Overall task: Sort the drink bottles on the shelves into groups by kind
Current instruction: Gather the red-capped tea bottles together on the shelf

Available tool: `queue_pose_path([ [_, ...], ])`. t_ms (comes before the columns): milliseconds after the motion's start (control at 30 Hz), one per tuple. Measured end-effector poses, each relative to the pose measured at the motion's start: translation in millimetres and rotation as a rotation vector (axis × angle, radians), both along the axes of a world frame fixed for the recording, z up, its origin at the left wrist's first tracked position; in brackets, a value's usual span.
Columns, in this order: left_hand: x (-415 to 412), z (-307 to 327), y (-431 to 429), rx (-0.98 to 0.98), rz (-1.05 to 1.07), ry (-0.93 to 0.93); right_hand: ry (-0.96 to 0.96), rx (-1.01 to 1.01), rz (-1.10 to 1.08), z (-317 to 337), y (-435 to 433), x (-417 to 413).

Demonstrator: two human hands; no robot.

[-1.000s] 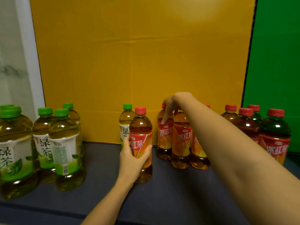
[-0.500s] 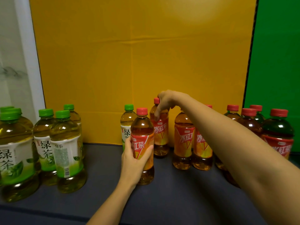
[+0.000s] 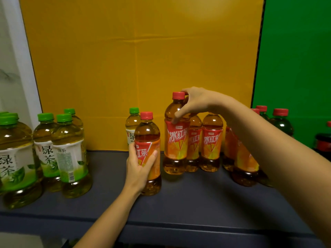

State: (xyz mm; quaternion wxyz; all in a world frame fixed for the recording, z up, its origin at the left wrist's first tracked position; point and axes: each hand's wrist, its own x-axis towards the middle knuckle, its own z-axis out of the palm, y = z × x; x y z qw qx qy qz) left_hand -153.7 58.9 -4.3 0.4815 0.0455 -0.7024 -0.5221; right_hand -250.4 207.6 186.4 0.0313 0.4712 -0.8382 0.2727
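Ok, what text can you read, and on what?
"冰红茶": rear iced tea bottle in the right hand, and neighbouring iced tea bottle.
"红茶", rest covered: front iced tea bottle in the left hand.
"绿茶": green tea bottles at left.
"绿": lone green tea bottle.
Print above the barcode: too small.

A bottle cluster (image 3: 68, 154) stands left on the shelf (image 3: 197, 203); mid-shelf, a rear bottle (image 3: 132, 126) stands behind a front bottle (image 3: 147, 133); more bottles (image 3: 211, 142) crowd right, perhaps two rows.

Green-cap tea bottles (image 3: 68, 154) clustered upright at left; lone green-cap bottle (image 3: 132, 122) back centre, front red-cap bottle (image 3: 147, 133) just before it — second red-cap bottle (image 3: 176, 140) upright beside red-cap cluster (image 3: 211, 142).
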Motion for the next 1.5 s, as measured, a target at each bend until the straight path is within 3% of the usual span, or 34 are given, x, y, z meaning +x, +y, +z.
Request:
queue_pose_path([
  [533,-22.4,14.6,42.4,0.004,-0.299,-0.161,-0.074,0.053,-0.215,-36.9,86.5,-16.5],
  [967,-54.2,13.3,79.9,-0.126,0.053,-0.191,0.055,0.019,-0.413,-60.4,84.1,-21.9],
  [1100,-64.3,4.6,86.6,-0.214,0.136,-0.260,0.078,-0.151,-0.392,-71.2,87.3,-11.7],
  [1333,-59.8,-2.5,69.7,-0.101,-0.161,-0.257,0.234,-0.470,-0.303,-116.9,84.2,-4.6],
  [1500,-63.2,-4.6,75.5,-0.180,0.016,-0.189,0.315,-0.551,-0.343,-164.9,75.1,-6.2],
])
